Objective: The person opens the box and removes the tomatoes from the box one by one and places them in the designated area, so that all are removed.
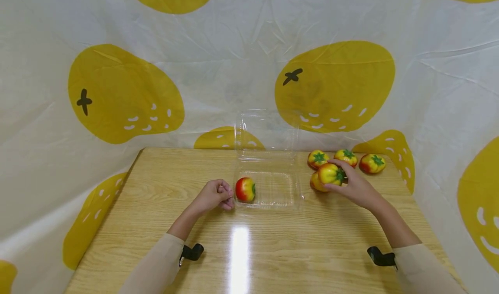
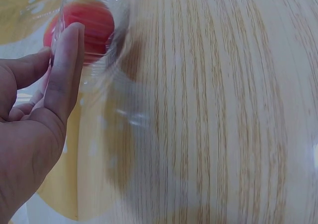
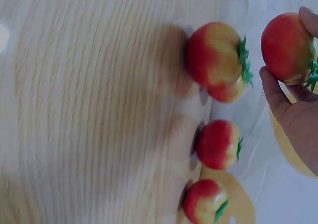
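Observation:
My right hand (image 1: 356,189) holds a red-and-yellow toy fruit (image 1: 329,174) with a green leafy top, between thumb and fingers, raised above the table. Just behind it lies a similar fruit (image 1: 316,182), partly hidden. In the right wrist view the held fruit (image 3: 287,47) shows its red side. A clear plastic clamshell box (image 1: 273,205) stands with its lid (image 1: 267,131) up. One toy fruit (image 1: 245,189) lies in the left part of its base. At the box's left edge, my left hand (image 1: 213,195) pinches the plastic rim between thumb and fingers, as the left wrist view shows.
Three more toy fruits, a left one (image 1: 318,159), a middle one (image 1: 345,157) and a right one (image 1: 372,163), sit along the back right of the wooden table (image 1: 292,250). A white cloth (image 1: 230,86) with yellow fruit prints hangs behind and at both sides.

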A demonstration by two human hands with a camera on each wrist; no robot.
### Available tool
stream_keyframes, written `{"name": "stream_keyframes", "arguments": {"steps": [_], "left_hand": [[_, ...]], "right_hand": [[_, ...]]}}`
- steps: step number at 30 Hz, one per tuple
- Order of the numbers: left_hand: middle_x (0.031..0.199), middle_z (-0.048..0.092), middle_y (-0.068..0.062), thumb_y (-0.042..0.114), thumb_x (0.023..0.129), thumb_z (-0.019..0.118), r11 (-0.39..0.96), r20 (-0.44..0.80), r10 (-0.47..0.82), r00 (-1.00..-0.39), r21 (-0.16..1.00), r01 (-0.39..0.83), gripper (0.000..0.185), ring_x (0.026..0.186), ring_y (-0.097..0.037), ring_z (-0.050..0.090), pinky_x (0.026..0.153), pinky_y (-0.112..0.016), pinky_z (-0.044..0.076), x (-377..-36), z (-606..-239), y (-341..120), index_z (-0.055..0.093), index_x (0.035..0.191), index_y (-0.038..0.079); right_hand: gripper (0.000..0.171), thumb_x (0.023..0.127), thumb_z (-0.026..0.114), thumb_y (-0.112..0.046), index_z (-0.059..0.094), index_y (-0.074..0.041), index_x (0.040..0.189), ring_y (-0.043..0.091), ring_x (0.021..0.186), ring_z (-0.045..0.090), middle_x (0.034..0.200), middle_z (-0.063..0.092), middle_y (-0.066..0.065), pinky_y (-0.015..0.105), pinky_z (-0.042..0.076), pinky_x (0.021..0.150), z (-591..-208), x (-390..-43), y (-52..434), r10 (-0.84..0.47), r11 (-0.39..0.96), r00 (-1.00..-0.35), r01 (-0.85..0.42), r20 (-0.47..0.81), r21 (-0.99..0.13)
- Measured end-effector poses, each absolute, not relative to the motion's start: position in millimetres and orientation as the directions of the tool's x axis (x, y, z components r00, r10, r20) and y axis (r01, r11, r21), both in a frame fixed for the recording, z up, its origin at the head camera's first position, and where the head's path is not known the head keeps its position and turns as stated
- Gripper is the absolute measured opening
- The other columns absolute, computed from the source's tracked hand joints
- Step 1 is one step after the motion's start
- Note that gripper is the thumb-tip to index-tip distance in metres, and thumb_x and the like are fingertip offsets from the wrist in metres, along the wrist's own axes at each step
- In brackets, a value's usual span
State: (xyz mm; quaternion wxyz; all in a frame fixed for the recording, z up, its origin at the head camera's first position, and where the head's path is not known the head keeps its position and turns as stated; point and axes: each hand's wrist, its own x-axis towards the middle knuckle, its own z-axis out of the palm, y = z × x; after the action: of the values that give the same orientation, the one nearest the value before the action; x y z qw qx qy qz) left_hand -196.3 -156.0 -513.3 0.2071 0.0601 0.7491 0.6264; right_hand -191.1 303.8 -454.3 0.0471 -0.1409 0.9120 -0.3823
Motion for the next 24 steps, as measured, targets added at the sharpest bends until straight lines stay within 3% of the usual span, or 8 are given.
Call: {"name": "stream_keyframes", "arguments": {"steps": [7,15,24], "left_hand": [[0.076,0.071,-0.012,-0.001,0.102,0.061,0.205,-0.235,0.348,-0.907,0.964,-0.171,0.011,0.069,-0.023,0.075,0.065,-0.039,0.067,-195,-513,-156,0.053,0.106,-0.007],[0.076,0.071,-0.012,0.0,0.101,0.062,0.209,-0.237,0.342,-0.909,0.963,-0.172,0.012,0.068,-0.023,0.074,0.064,-0.04,0.067,-195,-514,-156,0.054,0.105,-0.007],[0.079,0.071,-0.014,0.0,0.102,0.062,0.211,-0.24,0.341,-0.909,0.962,-0.174,0.012,0.07,-0.021,0.074,0.065,-0.038,0.067,-195,-514,-156,0.053,0.106,-0.008]], "right_hand": [[0.078,0.095,0.078,-0.033,0.036,-0.008,0.155,0.047,0.134,0.045,0.156,0.039,0.027,0.071,0.04,0.108,-461,-189,324,-0.258,0.694,-0.965,-0.223,0.053,-0.685],[0.084,0.095,0.077,-0.032,0.032,0.0,0.158,0.057,0.142,0.033,0.157,0.034,0.034,0.08,0.031,0.108,-472,-192,344,-0.244,0.718,-0.968,-0.216,0.051,-0.662],[0.08,0.096,0.076,-0.032,0.035,0.0,0.156,0.053,0.127,0.043,0.144,0.043,0.036,0.074,0.039,0.102,-485,-193,357,-0.206,0.768,-0.977,-0.195,0.053,-0.61]]}}
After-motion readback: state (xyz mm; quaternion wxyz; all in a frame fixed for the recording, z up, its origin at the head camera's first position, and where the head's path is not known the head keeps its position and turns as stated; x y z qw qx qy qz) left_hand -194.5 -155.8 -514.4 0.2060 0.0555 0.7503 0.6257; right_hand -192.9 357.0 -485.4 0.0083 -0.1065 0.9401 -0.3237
